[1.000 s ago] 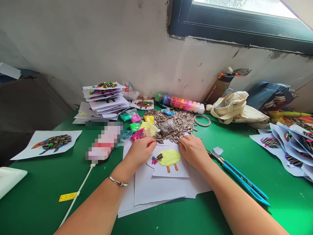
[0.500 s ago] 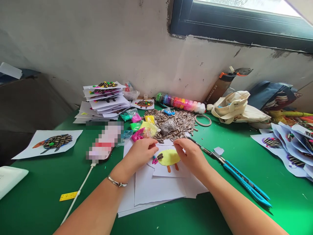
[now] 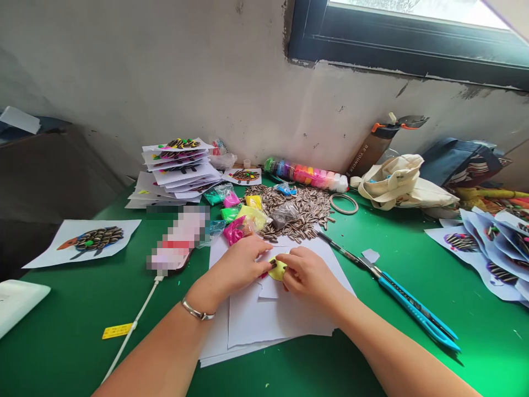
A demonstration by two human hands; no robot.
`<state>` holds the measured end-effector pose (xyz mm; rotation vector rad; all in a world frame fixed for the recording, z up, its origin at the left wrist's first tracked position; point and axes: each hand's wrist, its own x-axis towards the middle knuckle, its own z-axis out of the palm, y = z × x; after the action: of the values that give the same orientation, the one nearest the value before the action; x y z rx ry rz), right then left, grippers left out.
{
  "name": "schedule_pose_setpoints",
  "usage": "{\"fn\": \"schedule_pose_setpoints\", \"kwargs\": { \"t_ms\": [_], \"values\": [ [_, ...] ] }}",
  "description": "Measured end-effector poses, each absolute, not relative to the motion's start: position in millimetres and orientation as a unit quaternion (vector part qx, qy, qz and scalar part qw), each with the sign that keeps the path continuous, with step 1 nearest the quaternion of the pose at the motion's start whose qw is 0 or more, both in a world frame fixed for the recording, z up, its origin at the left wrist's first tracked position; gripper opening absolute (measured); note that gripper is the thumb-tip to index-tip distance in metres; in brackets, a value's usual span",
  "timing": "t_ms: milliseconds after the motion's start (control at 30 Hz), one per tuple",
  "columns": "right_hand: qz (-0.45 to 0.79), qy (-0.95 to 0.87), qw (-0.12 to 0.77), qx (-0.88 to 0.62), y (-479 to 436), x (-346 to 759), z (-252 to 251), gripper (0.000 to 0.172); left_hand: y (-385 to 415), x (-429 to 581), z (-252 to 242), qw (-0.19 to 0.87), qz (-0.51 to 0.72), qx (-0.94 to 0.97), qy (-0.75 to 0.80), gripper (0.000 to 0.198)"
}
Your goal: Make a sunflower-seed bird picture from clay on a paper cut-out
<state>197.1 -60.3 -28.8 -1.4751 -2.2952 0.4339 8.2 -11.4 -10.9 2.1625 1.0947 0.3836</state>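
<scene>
White sheets point(image 3: 270, 331) are nearest, a small torn paper point(image 3: 269, 290) on top, with the yellow clay body point(image 3: 278, 273) on that. The right hand point(image 3: 312, 275) is further in than half a second ago, covering more clay; left hand point(image 3: 237, 266) sits by the head end. Fingers are bent on both (can't tell what's pinched). Behind, the seed pile point(image 3: 308, 212) looks unchanged.

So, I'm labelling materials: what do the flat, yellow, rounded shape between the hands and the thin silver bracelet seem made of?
Yellow shape: probably matte modelling clay, from its smooth, even colour, though partly hidden. Silver bracelet: likely polished metal, given its bright glints.
</scene>
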Motion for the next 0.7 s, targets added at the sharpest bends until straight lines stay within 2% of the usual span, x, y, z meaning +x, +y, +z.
{"fn": "schedule_pose_setpoints", "kwargs": {
  "t_ms": [467,700],
  "values": [
    [0.147,-0.822,0.185,-0.518,-59,193,-33,0.018,-12,9,-12,0.33,0.145,0.835,0.416,0.016],
    [0.226,-0.776,0.246,-0.535,-64,202,-18,0.025,-6,6,-19,0.387,0.158,0.797,0.436,0.017]
  ]
}}
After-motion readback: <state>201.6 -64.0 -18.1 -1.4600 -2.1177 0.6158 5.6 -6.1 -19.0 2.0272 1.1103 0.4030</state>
